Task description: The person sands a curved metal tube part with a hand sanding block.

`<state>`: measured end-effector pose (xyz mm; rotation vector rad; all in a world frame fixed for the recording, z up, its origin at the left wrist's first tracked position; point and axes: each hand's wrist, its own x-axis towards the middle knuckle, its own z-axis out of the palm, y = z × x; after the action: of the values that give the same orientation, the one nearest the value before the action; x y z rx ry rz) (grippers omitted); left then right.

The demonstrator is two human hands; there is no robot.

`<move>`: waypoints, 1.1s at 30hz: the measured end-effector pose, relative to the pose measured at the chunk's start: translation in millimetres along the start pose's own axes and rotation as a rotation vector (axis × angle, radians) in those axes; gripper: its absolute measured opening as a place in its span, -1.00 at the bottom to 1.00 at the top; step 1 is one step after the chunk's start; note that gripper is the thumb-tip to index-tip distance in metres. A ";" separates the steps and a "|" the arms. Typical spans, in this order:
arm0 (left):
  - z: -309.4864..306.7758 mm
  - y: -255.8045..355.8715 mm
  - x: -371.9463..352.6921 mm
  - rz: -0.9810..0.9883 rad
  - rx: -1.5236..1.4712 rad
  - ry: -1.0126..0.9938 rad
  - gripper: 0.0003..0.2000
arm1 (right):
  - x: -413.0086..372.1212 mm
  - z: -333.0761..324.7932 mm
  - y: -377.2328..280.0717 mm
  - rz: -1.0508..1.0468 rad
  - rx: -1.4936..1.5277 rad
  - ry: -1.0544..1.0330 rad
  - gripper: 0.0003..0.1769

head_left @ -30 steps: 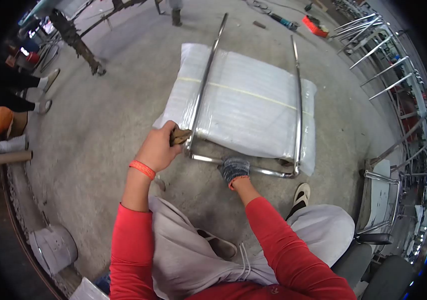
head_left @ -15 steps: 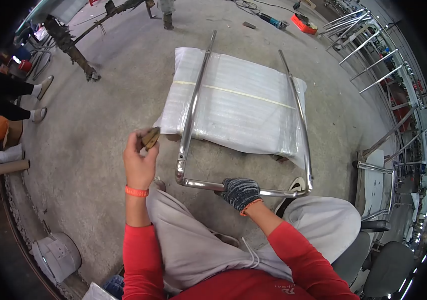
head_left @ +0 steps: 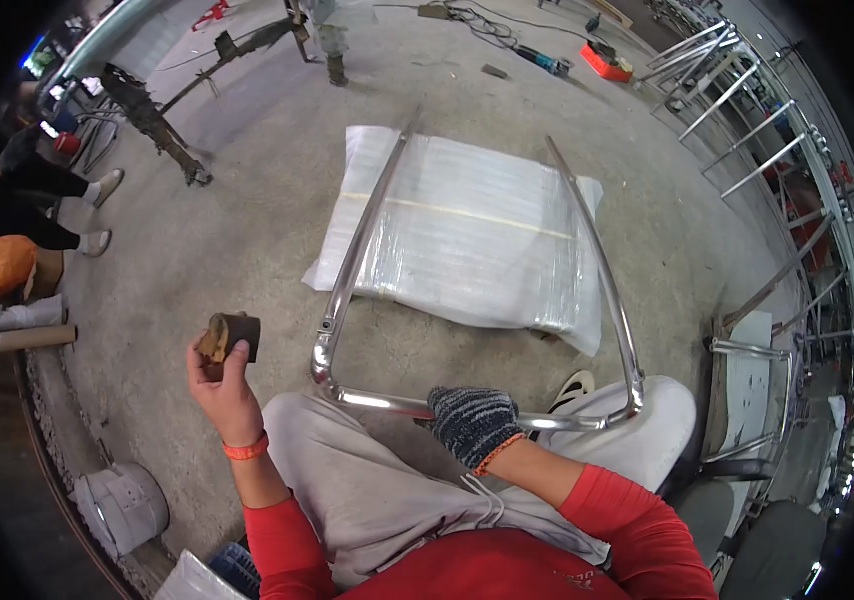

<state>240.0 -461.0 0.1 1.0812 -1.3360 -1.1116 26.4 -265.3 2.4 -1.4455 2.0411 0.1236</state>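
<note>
Tubing of bright chrome, bent into a U-shaped frame (head_left: 349, 270), reaches from the person's lap out over a white wrapped bundle (head_left: 467, 235) on the concrete floor (head_left: 227, 230). The frame's near cross bar sits above the grey trousers (head_left: 367, 480), and its 2 long rails run away from the person across the top of the bundle. The fisheye view makes it hard to say whether the rails rest on the wrapping or hang just above it.

The right hand (head_left: 472, 425), in a speckled knit glove, is closed around the cross bar near its middle, fingers wrapped over the tube. The left hand (head_left: 222, 385) is bare, with an orange band at the wrist, and is raised to the left of the frame's near left corner, clear of the metal. It pinches a brown folded pad (head_left: 230, 335) between thumb and fingertips; the pad may be sandpaper or a worn abrasive block, but its surface is too small to read.

A sandal (head_left: 575, 388) shows beneath the cross bar, beside the right knee. At the lower left stands a white bucket (head_left: 127, 505), and 2 cardboard tubes (head_left: 7, 330) lie farther up by an orange bag (head_left: 2, 265). Another person (head_left: 32, 185) in dark clothes sits at the far left. More chrome chair frames (head_left: 747, 130) line the right side.
</note>
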 end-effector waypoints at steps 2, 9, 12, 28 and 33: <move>5.1 34.0 -5.3 -0.022 -0.051 0.048 -0.67 | -15.3 -30.3 1.2 -0.018 0.018 0.015 -0.73; 28.3 205.3 0.9 -0.132 0.042 0.016 -0.71 | -55.3 -202.7 6.7 -0.068 -0.007 0.147 -0.78; 40.4 294.1 11.3 -0.181 0.068 0.009 -0.73 | -73.1 -289.4 6.2 -0.044 -0.013 0.252 -0.79; -10.2 411.3 112.1 -0.308 0.118 -0.227 -0.73 | -151.3 -439.1 -53.5 0.061 -0.191 0.125 -0.80; -4.3 485.7 121.8 -0.147 0.294 -0.247 -0.66 | -198.4 -466.9 -85.1 0.024 -0.157 0.120 -0.75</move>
<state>228.3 -502.1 499.1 1.3035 -1.6755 -1.2124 -61.2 -330.7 505.1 -1.5565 2.1877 0.2165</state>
